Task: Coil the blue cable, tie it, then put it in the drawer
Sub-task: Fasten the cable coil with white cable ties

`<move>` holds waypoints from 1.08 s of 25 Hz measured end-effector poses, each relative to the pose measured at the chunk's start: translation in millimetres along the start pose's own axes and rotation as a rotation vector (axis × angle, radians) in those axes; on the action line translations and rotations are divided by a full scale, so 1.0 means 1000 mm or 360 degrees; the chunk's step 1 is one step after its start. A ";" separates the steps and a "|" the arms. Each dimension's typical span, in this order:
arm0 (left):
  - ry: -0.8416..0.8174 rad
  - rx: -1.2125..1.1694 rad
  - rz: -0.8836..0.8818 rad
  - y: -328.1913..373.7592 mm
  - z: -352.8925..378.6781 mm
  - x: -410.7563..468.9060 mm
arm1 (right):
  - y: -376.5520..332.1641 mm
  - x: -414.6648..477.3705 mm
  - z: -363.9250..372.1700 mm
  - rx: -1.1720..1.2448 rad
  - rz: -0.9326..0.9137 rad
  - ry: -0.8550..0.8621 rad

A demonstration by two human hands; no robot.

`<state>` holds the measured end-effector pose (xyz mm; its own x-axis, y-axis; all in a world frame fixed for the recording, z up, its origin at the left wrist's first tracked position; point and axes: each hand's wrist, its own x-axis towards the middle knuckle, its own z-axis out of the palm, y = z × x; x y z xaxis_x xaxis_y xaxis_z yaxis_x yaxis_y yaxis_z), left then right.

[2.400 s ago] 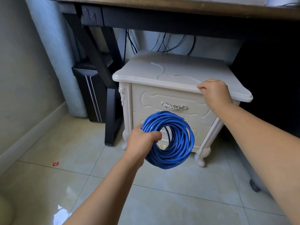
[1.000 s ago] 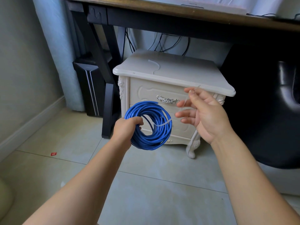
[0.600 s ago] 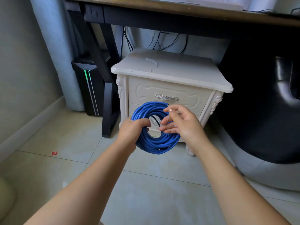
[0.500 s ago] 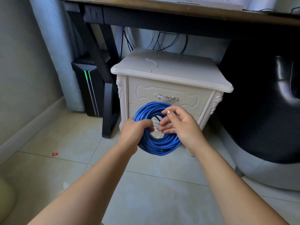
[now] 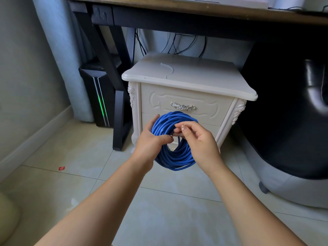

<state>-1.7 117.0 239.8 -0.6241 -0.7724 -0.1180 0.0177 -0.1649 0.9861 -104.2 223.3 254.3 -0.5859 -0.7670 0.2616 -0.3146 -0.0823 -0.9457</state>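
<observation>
Nearest me, both bare forearms reach out over the pale glossy floor tiles [image 5: 159,210]. The left hand [image 5: 150,142] grips the left side of a thick coil of blue cable [image 5: 177,159], its fingers wrapped round the bundle. The right hand [image 5: 200,139] has its thumb and fingertips pinched on the coil's upper strands from inside the loop. The coil hangs upright in the air, off the floor, in front of the lower drawer [image 5: 210,128].

A small red scrap [image 5: 61,168] lies on the tiles to the left.

Behind the hands stands a cream carved nightstand [image 5: 195,80]. Its upper drawer [image 5: 159,103], with an ornate silver handle [image 5: 182,106], is closed, and so is the lower one, so their contents are hidden. A thin clear curved strip [image 5: 167,69] lies on the nightstand's top.

Further back, a black computer tower with a green light stripe [image 5: 99,93] sits by the leg of a dark-framed wooden desk [image 5: 177,23]. Black wires [image 5: 177,45] hang down behind the nightstand. A black padded chair [image 5: 284,112] fills the right side. A pale blue curtain [image 5: 58,50] hangs at the left wall.
</observation>
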 end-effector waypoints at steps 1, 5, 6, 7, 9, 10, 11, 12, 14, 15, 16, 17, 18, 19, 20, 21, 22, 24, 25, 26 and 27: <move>0.0031 0.0001 0.0015 0.001 0.001 -0.001 | 0.001 -0.001 0.001 -0.0001 0.0007 0.0062; 0.0104 0.0055 0.0090 0.008 0.001 -0.006 | 0.001 -0.001 0.001 0.0045 0.0075 0.0163; 0.0096 0.0083 0.0104 0.009 0.001 -0.007 | -0.002 -0.001 0.000 0.0108 0.0127 0.0156; 0.0079 0.0105 0.0121 0.010 0.002 -0.009 | -0.004 0.000 -0.002 0.0185 0.0179 0.0151; 0.0036 0.0143 0.0152 0.011 0.003 -0.011 | -0.006 0.001 -0.004 0.0364 0.0299 0.0136; 0.0019 0.0155 0.0165 0.012 0.003 -0.012 | -0.006 0.001 -0.005 0.0475 0.0369 0.0121; 0.0008 0.0170 0.0183 0.012 0.003 -0.012 | -0.005 0.001 -0.005 0.0601 0.0435 0.0104; -0.0001 0.0189 0.0206 0.013 0.002 -0.013 | -0.005 0.001 -0.004 0.0734 0.0486 0.0093; -0.0015 0.0244 0.0252 0.014 0.003 -0.013 | -0.005 0.001 -0.003 0.0955 0.0529 0.0102; -0.0023 0.0278 0.0278 0.014 0.003 -0.013 | -0.005 0.001 -0.003 0.1015 0.0530 0.0115; -0.0033 0.0320 0.0302 0.014 0.004 -0.014 | -0.006 0.001 -0.004 0.1042 0.0526 0.0126; -0.0042 0.0358 0.0324 0.014 0.005 -0.014 | -0.007 0.001 -0.004 0.1046 0.0518 0.0138; -0.0047 0.0389 0.0345 0.014 0.006 -0.014 | -0.008 0.001 -0.005 0.1041 0.0505 0.0150; -0.0045 0.0413 0.0370 0.013 0.007 -0.014 | -0.008 0.001 -0.006 0.1030 0.0486 0.0164; -0.0036 0.0435 0.0396 0.013 0.007 -0.014 | -0.009 0.000 -0.007 0.1012 0.0459 0.0179; -0.0023 0.0456 0.0426 0.012 0.008 -0.014 | -0.010 0.000 -0.006 0.0984 0.0420 0.0198; -0.0011 0.0476 0.0455 0.012 0.009 -0.014 | -0.011 -0.001 -0.005 0.0948 0.0374 0.0221; 0.0001 0.0516 0.0509 0.013 0.010 -0.013 | -0.012 -0.002 -0.003 0.0873 0.0274 0.0268; 0.0000 0.0536 0.0528 0.013 0.010 -0.012 | -0.013 -0.002 -0.002 0.0846 0.0238 0.0277; -0.0007 0.0554 0.0539 0.013 0.010 -0.011 | -0.013 -0.002 -0.001 0.0834 0.0215 0.0272; -0.0018 0.0567 0.0542 0.013 0.009 -0.010 | -0.013 -0.002 -0.001 0.0829 0.0203 0.0255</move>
<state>-2.5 128.0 254.9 -0.6375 -0.7391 0.2174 -0.0449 0.3173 0.9473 -99.8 226.1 266.0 -0.7140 -0.6886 0.1266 0.1530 -0.3299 -0.9315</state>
